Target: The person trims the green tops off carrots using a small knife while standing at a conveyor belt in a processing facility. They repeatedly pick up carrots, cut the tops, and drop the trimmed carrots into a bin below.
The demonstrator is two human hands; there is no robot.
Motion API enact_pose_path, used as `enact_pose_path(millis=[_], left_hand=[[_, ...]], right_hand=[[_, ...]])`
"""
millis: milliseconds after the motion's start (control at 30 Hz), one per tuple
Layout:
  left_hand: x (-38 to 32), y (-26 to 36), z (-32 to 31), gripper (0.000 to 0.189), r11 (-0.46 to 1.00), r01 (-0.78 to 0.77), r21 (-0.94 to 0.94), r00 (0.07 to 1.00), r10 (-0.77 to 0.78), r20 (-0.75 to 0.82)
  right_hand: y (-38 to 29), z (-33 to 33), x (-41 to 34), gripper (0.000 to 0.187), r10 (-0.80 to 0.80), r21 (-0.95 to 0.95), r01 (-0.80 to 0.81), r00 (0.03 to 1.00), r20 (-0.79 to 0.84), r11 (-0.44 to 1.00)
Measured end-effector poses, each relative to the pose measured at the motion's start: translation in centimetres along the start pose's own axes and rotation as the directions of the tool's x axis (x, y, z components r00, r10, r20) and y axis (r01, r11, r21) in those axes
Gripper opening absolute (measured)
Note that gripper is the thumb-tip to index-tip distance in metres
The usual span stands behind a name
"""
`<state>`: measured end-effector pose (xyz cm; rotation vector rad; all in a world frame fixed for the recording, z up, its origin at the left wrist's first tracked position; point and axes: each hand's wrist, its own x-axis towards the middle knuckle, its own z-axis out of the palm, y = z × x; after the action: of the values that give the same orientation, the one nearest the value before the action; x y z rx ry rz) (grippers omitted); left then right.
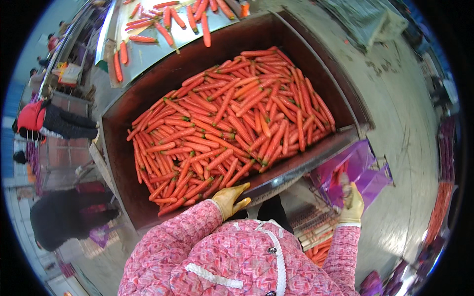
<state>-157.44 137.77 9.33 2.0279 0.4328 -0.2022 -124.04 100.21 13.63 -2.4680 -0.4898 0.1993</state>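
Note:
Many washed carrots (222, 129) lie heaped in a large dark metal bin (122, 77) before me. In a yellow glove, my left hand (230, 199) rests on the bin's near rim with its fingers apart, holding nothing, close to the lowest carrots. My right hand (351, 203), also gloved, is over the near edge of a purple plastic bag (374, 181) on a metal frame to the right of the bin. It is closed on a blurred pale object (345, 187) that I cannot identify. A few carrots show inside the bag.
More carrots (166, 33) lie on a shiny metal chute (140, 59) beyond the bin. Below the bag are a slatted crate (311, 225) and loose carrots (319, 251). A person in a red top (31, 114) and one in dark clothes (70, 218) are at left. A green tarp (363, 22) lies upper right.

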Motion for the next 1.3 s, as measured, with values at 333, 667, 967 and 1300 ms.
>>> enact_pose_path(millis=[333, 667, 967, 1300], left_hand=[[7.1, -5.0, -2.5, 0.063, 0.835, 0.404, -0.374, 0.909, -0.411, 0.065], [33.0, -32.6, -19.8, 0.079, 0.83, 0.505, 0.239, 0.791, -0.334, -0.513], [48.3, -42.7, -23.9, 0.072, 0.556, 0.636, 0.535, 0.771, -0.458, -0.441], [50.0, -33.5, -11.4, 0.082, 0.756, 0.543, -0.366, 0.814, -0.581, 0.007]], right_hand=[[-11.4, 16.5, 23.2, 0.053, -0.609, -0.155, 0.718, 0.667, 0.428, 0.678], [-11.3, 25.9, 24.3, 0.048, -0.556, -0.196, 0.646, 0.746, 0.367, 0.738], [-10.3, 30.6, 24.8, 0.053, -0.552, -0.274, 0.671, 0.731, 0.401, 0.689], [-11.4, 31.2, 24.9, 0.055, -0.48, -0.287, 0.619, 0.765, 0.429, 0.731]])
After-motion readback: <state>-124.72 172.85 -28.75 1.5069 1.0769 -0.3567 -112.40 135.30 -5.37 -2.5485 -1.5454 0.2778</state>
